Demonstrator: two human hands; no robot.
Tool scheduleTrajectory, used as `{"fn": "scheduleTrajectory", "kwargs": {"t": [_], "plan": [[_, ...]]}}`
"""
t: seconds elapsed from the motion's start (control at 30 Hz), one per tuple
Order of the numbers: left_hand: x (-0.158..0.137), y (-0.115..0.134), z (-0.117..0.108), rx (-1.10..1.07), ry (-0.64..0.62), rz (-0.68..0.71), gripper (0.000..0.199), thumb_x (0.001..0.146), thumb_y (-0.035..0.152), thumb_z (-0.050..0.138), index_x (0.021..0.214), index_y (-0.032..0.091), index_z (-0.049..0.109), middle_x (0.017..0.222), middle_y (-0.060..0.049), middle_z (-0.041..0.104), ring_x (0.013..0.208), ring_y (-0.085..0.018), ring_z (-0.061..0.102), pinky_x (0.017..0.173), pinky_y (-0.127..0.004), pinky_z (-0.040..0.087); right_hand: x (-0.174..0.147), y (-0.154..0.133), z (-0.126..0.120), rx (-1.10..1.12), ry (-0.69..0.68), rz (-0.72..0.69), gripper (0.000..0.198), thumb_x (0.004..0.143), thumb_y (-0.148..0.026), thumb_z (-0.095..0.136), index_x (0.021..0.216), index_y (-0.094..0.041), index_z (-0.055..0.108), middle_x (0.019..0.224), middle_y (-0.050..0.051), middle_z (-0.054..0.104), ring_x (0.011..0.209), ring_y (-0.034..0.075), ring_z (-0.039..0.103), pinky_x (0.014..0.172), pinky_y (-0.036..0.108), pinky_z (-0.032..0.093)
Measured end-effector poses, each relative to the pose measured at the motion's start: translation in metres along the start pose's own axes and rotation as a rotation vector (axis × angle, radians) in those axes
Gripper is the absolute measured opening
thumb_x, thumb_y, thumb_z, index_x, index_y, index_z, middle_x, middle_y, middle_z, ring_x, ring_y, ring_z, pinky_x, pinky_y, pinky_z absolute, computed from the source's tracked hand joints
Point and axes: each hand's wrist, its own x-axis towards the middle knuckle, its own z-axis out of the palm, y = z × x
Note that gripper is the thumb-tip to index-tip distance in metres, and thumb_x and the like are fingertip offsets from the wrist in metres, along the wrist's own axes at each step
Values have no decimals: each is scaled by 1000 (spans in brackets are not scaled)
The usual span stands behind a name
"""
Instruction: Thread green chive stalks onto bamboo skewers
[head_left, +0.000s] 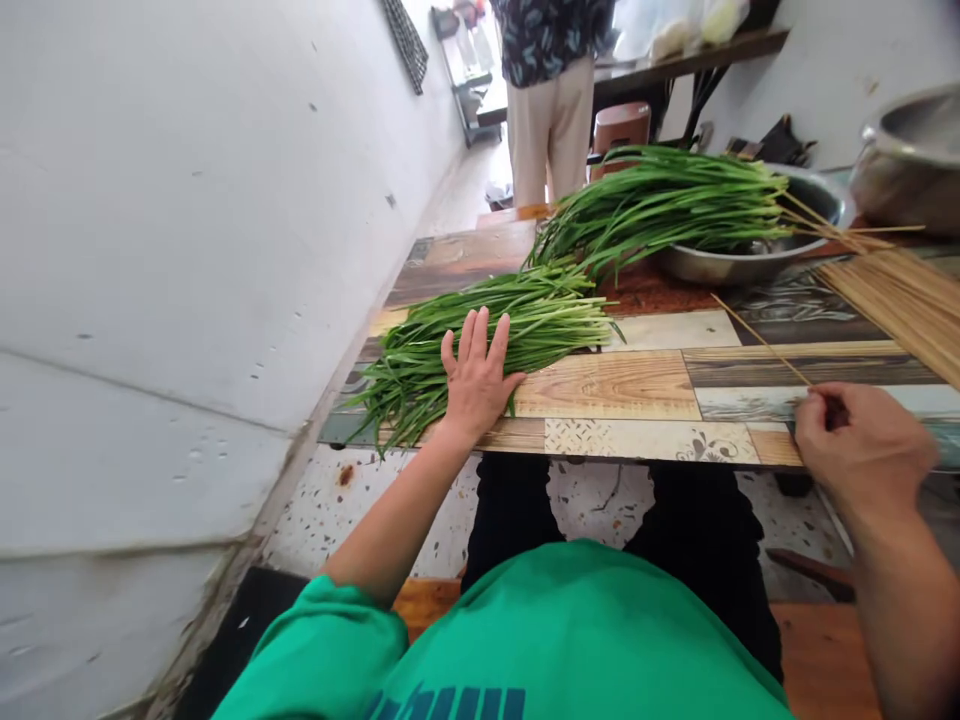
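Observation:
My left hand (478,385) lies spread over a pile of garlic chives (555,310) on the wood-patterned table (615,385), its fingers pointing away from me. The pale stem ends of the pile face right, the green tips left. At the table's right front edge, my right hand (862,440) pinches one end of a thin bamboo skewer (757,337). The skewer's other end points forward and left, apart from the chives.
More garlic chives (667,205) lie across a metal basin (720,268). Several bamboo skewers (900,310) are bundled on the right, near a metal pot (900,180). A white wall (225,250) runs along the left. Beyond the table stand a person (551,120) and a brown stool (622,125).

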Motion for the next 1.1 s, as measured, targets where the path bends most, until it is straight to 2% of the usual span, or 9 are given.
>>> {"fn": "scheduleTrajectory", "kwargs": {"t": [0.1,0.23,0.37,0.53,0.67,0.8,0.87,0.97,1.1], "plan": [[15,-11,12,-3,-45,-9,74,86,36,59,150,19,25,154,-18,29,145,-32,22,116,-55,8,0,0,0,5,30,-7,31,87,-29,43,84,-13,69,76,11,69,72,22,62,58,30,37],[36,-29,28,28,-183,42,65,91,36,51,149,18,29,153,-14,34,145,-26,23,118,-51,5,-1,2,4,34,85,2,28,85,-29,45,81,-14,69,76,10,69,71,20,61,58,28,36],[51,-43,35,45,-225,90,66,90,37,51,149,18,29,153,-12,33,145,-24,23,118,-47,7,-2,3,6,47,84,3,26,84,-27,47,82,-13,69,76,10,70,70,19,61,60,28,36],[47,-40,25,32,-242,116,67,89,37,52,149,18,29,154,-12,31,145,-24,24,118,-46,9,-1,6,7,76,68,10,26,84,-28,47,82,-14,69,77,9,70,70,19,61,59,28,38],[44,-24,6,14,-264,83,73,82,44,62,145,20,35,156,-15,27,145,-30,21,116,-55,6,1,6,2,149,46,-46,27,86,-28,47,83,-14,69,79,12,71,73,22,63,62,29,42],[56,-1,3,-63,-219,115,47,86,34,60,132,25,51,145,-10,47,139,-26,35,115,-55,6,-12,-26,-14,336,44,-159,32,90,-30,42,93,-14,70,89,13,73,79,23,66,72,32,48],[65,10,9,-106,-155,112,39,89,27,55,128,26,53,137,-7,55,133,-23,42,114,-53,9,-25,-53,-24,440,4,-152,34,91,-32,42,99,-14,70,83,10,74,70,22,67,67,31,49],[73,20,22,-122,-90,92,31,91,21,52,120,27,57,124,-6,64,121,-22,51,110,-52,16,-47,-90,-35,567,-162,-146,36,91,-30,43,110,-13,69,75,7,74,59,18,66,59,27,49],[69,25,33,-55,13,119,23,94,20,45,103,26,65,105,-5,70,105,-20,57,105,-46,24,-66,-110,-42,609,-189,-82,39,90,-28,44,114,-12,69,57,3,67,41,14,56,46,25,42]]}}
